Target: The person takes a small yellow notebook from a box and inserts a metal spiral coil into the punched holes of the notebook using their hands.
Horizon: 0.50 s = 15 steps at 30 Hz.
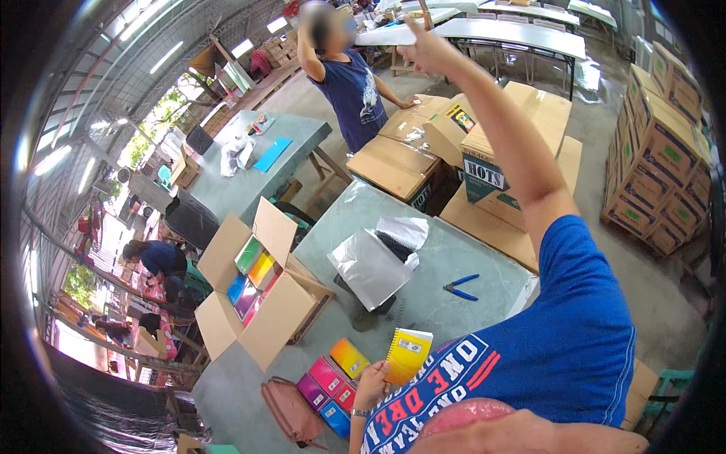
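My left hand (370,387) is closed on the edge of a yellow spiral notebook (409,354), held up over the table (484,318). Beside that hand, stacks of spiral notebooks (327,382) in magenta, red, blue and orange-yellow lie on the table, next to a brownish-pink pouch (292,412). My right arm is raised and stretched far forward. At its end my right hand (435,54) has a finger extended, pointing, with nothing seen in it. Behind the notebooks stands an open carton (283,314) with colourful notebooks inside.
Clear plastic sheets (370,268) and blue-handled pliers (461,287) lie on the table. Large cartons (397,163) stand beyond it, where a person in a dark blue shirt (352,94) rests a hand. More cartons (658,159) are stacked right. Another table (280,125) stands at left.
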Motion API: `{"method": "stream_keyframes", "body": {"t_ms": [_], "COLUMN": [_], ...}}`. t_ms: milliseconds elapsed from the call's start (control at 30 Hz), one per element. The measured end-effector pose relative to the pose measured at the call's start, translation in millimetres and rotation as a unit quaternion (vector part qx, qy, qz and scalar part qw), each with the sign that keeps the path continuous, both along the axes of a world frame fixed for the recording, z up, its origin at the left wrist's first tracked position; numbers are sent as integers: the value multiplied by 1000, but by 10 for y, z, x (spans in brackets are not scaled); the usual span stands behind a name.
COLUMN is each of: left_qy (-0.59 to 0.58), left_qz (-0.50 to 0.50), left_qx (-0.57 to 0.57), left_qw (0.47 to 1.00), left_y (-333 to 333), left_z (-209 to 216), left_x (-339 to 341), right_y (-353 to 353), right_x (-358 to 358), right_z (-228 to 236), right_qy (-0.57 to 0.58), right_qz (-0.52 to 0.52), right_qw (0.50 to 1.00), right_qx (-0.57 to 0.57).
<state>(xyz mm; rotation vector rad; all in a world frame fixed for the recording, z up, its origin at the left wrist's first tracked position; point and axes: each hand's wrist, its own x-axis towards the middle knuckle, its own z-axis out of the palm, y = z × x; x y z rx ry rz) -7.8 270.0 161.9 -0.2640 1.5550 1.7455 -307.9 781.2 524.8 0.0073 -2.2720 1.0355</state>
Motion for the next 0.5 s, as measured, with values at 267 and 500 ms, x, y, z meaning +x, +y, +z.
{"method": "stream_keyframes", "body": {"t_ms": [267,500], "left_qy": [4,31], "left_qz": [54,74], "left_qx": [11,-32], "left_qw": [998,996], "left_y": [220,383], "left_z": [160,462], "left_x": [40,-71], "right_y": [337,970], "right_x": [-413,-901], "right_z": [1051,1725], "right_qy": [-145,-106], "right_qz": [-82,-148], "right_qw": [984,709], "right_qx": [-56,682]}}
